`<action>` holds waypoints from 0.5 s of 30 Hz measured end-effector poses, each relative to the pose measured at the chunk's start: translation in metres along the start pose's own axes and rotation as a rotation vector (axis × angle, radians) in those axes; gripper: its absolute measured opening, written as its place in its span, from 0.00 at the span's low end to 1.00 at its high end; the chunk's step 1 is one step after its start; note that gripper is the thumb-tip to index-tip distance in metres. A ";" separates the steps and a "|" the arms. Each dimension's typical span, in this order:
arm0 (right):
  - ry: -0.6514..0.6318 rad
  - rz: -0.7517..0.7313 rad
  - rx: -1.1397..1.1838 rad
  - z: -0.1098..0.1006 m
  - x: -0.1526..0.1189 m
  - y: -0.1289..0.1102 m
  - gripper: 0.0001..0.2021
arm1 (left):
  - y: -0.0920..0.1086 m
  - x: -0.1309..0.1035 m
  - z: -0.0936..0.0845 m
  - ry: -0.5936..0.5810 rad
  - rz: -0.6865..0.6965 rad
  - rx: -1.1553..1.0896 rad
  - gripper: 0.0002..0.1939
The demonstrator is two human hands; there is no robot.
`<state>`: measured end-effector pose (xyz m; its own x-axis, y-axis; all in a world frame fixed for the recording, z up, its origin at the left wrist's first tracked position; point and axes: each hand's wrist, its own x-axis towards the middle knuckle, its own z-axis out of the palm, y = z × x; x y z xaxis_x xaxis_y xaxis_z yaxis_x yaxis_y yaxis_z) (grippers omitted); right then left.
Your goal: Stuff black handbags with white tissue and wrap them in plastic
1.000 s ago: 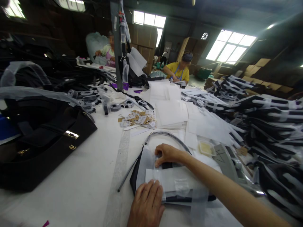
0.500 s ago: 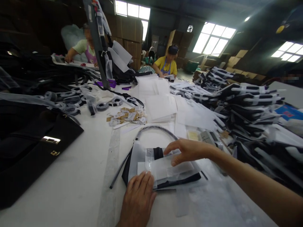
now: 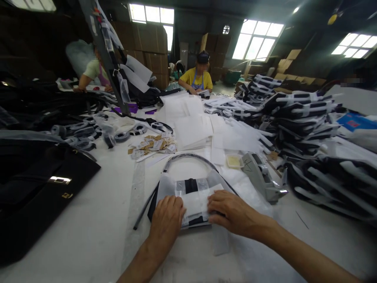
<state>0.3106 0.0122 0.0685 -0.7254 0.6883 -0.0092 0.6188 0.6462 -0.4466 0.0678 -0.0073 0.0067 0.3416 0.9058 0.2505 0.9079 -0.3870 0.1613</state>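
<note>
A black handbag (image 3: pixel 153 208) lies flat in front of me, mostly covered by white wrapping, with its plastic-wrapped handle (image 3: pixel 188 156) arching away from me. Across its front is a white sheet (image 3: pixel 196 202), with clear film and a black strap (image 3: pixel 191 186) showing above it. My left hand (image 3: pixel 167 218) is closed at the left end of the sheet, fingers bent and pressed together. At the right end, my right hand (image 3: pixel 228 208) has its fingers curled over the sheet, thumb beneath. Both hands partly hide the bag.
A grey tape dispenser (image 3: pixel 262 179) stands right of the bag, beside a small yellowish tub (image 3: pixel 235 161). Ahead lie white sheets (image 3: pixel 193 131) and a heap of tags (image 3: pixel 154 145). Another black bag (image 3: pixel 55 196) is at left; wrapped bags (image 3: pixel 306 129) are stacked right. Two people work across the table.
My right hand has come down and toward me onto the right end of the white sheet. My left hand has moved slightly up and left. The tape dispenser is more exposed.
</note>
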 end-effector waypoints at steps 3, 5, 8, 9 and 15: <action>0.013 -0.014 -0.001 0.004 0.000 0.003 0.12 | -0.001 0.009 0.003 -0.031 0.005 0.103 0.15; 0.021 -0.018 0.008 0.004 0.000 0.004 0.12 | -0.003 0.013 0.004 -0.057 0.061 0.136 0.18; 0.018 -0.024 0.046 -0.001 -0.001 0.006 0.14 | -0.013 0.015 0.005 -0.096 0.141 0.127 0.19; 0.012 -0.024 0.068 -0.003 -0.002 0.007 0.15 | -0.018 0.016 0.004 -0.111 0.150 0.113 0.20; -0.022 0.059 0.213 -0.016 -0.005 0.014 0.14 | -0.026 0.022 -0.017 -0.157 0.151 0.083 0.28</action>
<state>0.3275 0.0232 0.0771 -0.6978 0.7138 -0.0596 0.5842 0.5191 -0.6239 0.0478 0.0193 0.0244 0.5025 0.8572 0.1130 0.8585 -0.5102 0.0527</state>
